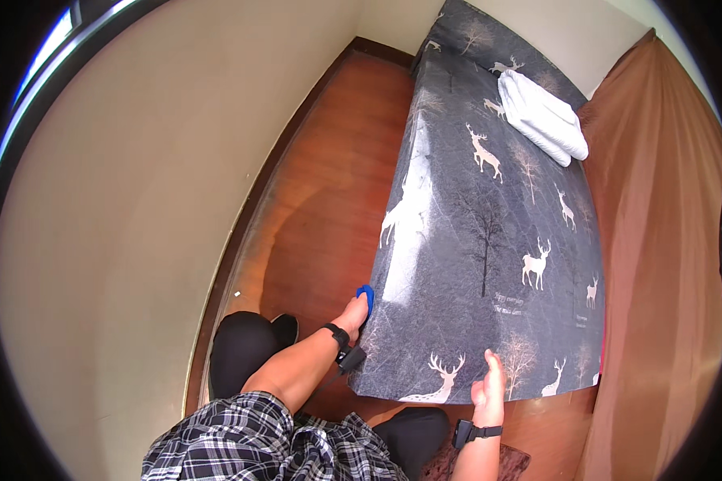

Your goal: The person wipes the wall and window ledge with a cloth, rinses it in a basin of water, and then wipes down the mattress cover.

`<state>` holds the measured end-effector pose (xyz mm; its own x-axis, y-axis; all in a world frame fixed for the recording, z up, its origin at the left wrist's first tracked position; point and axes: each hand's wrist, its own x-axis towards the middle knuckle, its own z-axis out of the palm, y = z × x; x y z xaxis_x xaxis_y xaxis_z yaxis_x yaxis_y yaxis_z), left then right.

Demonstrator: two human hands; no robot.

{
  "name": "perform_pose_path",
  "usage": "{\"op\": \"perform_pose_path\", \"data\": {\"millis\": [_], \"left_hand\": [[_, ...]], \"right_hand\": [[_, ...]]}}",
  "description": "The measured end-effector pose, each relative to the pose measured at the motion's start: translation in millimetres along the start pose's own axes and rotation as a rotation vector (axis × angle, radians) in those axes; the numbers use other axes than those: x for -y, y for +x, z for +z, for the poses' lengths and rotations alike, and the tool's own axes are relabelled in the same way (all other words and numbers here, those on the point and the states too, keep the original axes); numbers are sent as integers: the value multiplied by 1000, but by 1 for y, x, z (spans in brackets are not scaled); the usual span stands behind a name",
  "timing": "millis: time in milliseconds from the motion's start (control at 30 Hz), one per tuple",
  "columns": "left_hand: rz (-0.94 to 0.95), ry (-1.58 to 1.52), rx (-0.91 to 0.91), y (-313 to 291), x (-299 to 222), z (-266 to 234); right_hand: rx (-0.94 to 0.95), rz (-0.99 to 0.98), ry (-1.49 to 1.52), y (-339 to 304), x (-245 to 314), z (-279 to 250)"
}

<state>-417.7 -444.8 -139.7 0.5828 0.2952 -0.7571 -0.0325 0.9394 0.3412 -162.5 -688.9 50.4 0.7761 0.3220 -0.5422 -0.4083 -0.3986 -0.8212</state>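
Note:
My left hand is closed on a small blue cloth beside the left edge of the bed. Only part of the cloth shows past my fingers. My right hand is at the near end of the bed, its fingers stretched out and nothing in it. The bed has a dark grey cover printed with white deer and bare trees. Each of my wrists wears a black strap with a small dark device.
A folded white quilt or towel lies at the far right of the bed. Brown curtains hang along the right side. Between the bed and the beige wall runs a strip of reddish wooden floor. A patterned mat shows below.

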Motion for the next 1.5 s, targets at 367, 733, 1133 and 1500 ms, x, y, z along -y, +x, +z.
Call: {"op": "perform_pose_path", "data": {"millis": [367,733,1133,1500], "left_hand": [[104,31,-203,-73,-26,38],[145,62,-239,-13,4,16],[226,160,-353,7,17,22],[221,144,-369,18,21,11]], "right_hand": [[34,-32,-169,-7,2,15],[-236,-266,-729,-18,-37,-7],[-291,5,228,-2,-93,-46],[-34,79,785,-18,-119,-6]]}}
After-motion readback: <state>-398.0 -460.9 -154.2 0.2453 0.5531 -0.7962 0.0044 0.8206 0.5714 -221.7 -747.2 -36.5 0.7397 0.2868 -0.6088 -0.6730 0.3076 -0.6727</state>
